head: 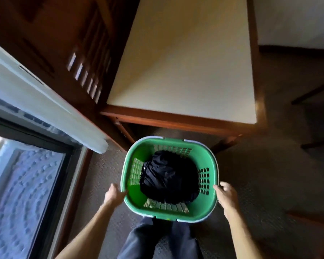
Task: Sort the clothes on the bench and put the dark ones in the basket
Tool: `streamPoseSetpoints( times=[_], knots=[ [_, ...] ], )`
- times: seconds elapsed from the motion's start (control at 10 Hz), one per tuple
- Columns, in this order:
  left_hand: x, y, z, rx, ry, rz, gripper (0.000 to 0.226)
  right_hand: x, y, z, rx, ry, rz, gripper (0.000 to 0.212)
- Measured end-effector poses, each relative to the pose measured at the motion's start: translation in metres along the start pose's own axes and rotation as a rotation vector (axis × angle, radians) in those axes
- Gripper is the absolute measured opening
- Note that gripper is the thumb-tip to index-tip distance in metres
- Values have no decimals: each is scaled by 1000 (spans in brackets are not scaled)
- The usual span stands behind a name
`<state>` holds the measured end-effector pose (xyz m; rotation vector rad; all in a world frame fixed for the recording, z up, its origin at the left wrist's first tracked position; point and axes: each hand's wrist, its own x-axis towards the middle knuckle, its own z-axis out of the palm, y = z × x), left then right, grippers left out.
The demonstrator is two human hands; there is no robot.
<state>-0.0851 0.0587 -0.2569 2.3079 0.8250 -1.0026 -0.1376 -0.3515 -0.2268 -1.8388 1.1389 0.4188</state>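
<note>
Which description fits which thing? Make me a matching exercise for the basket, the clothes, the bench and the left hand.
Things:
1. basket
2. clothes
3. bench
4. left hand

Descriptions:
A. cream top, wooden frame
B. at the basket's left rim
C. green, slotted walls
D. dark, lying inside the basket

Pairs: 1-C, 2-D, 3-A, 4-B

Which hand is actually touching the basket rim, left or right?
Both appear to: the left hand meets the green basket's near-left rim, the right hand its right side; grip unclear through motion blur.
</note>
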Motion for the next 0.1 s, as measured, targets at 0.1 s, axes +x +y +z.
streamPoseSetpoints(
  times=[0.1],
  knots=[
    [-21,-50,16,48,-102,-48,39,-77,-76,-69,279,15,-204,8]
  ],
)
